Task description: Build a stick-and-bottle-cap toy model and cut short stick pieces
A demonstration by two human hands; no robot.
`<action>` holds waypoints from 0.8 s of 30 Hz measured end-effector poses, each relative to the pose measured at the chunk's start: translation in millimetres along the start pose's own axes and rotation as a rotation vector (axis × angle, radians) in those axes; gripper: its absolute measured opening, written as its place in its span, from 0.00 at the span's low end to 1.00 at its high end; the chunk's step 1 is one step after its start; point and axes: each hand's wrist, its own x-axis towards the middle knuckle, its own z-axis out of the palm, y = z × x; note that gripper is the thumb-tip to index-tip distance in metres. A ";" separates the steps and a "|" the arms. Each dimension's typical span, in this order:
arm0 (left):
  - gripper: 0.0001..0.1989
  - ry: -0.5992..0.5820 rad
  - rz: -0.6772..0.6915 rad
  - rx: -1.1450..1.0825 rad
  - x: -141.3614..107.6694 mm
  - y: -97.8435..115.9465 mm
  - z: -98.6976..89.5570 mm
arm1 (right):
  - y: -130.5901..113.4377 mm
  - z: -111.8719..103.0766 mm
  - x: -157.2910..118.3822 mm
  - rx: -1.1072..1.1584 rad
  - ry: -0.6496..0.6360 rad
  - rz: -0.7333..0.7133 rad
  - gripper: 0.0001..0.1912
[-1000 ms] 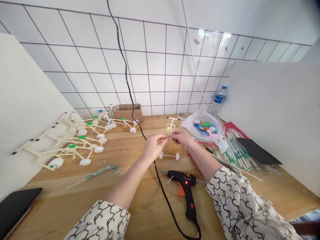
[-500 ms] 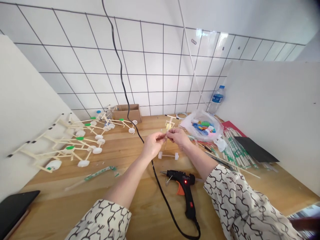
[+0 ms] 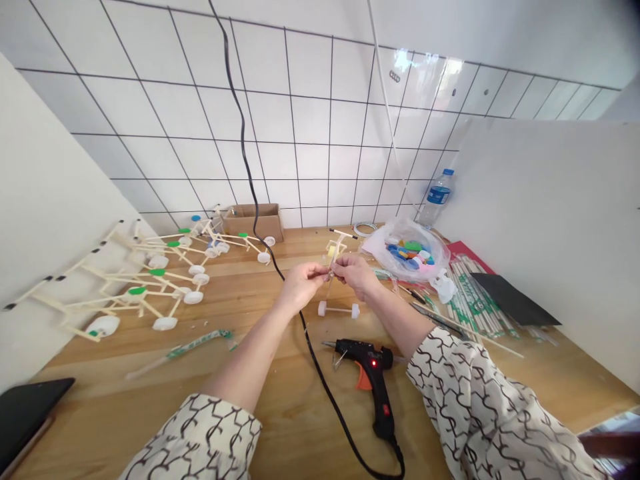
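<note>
Small stick frame (image 3: 337, 247) — pale, black-tipped

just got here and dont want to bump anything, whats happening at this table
A person's left hand and right hand pinch a small stick frame between their fingers, above the wooden table. A pair of white wheels on a rod lies just nearer, then a glue gun with its red light on. Similar wheeled stick models stand at the left.
</note>
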 end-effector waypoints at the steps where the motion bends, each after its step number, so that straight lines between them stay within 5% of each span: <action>1: 0.06 0.005 -0.003 0.005 0.1 -0.4 -0.5 | 0.9 1.2 0.5 -0.001 0.003 -0.001 0.09; 24: 0.03 0.073 -0.009 0.029 4.2 -5.8 0.7 | 3.5 8.1 4.9 -0.016 0.029 -0.019 0.07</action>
